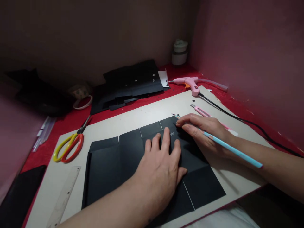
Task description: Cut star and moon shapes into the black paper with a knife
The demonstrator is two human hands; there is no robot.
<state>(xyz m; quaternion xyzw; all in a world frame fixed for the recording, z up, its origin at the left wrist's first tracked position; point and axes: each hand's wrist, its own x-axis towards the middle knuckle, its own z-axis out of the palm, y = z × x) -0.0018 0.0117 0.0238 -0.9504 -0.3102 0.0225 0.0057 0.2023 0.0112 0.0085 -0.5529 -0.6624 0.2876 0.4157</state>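
A black paper sheet [109,174] with slits and folded flaps lies on a white board. My left hand [159,164] presses flat on it, fingers spread. In my right hand [204,131] is a light blue pencil [234,152], its tip pointing up and left just over the sheet's far right corner. A small star outline [172,134] is drawn on the sheet between my hands. Beyond my right hand lies a pink craft knife [201,111], partly hidden by the hand.
The white board [123,115] rests on a red cloth [95,110]. Scissors [71,145] and a clear ruler [65,196] lie left. Behind are cut black papers [133,77], a pink glue gun [187,83] with its cord, and a lidded jar [180,52]. Glue sticks [44,133] lie far left.
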